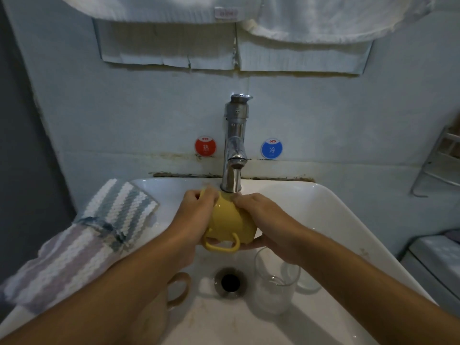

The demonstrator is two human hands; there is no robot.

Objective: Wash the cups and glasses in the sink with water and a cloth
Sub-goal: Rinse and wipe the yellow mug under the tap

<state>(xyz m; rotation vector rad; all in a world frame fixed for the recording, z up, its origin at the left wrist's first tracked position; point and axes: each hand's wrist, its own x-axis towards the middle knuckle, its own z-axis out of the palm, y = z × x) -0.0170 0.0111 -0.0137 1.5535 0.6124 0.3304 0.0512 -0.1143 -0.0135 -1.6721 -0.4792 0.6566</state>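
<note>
Head view: at frame centre, a yellow mug (pixel 230 220) was gripped by curled fingers of left hand (pixel 196 215) and right hand (pixel 263 220), tilted, base toward the faucet (pixel 235 145), handle facing the lower frame.

Two round stickers sit on the pale wall low at 12 o'clock: a red sticker (pixel 205 146) towards 11 and a blue sticker (pixel 271 148) towards 1, each marked OYO (the smaller print is too fine to read). Higher at 12 o'clock, white towels (pixel 323 18) hang across the top edge, with a small pink label (pixel 226 13) on one hem. At 3 o'clock a metal wire rack (pixel 440 163) is fixed to the wall. At 9 o'clock runs a dark grey wall strip (pixel 15 145).
</note>
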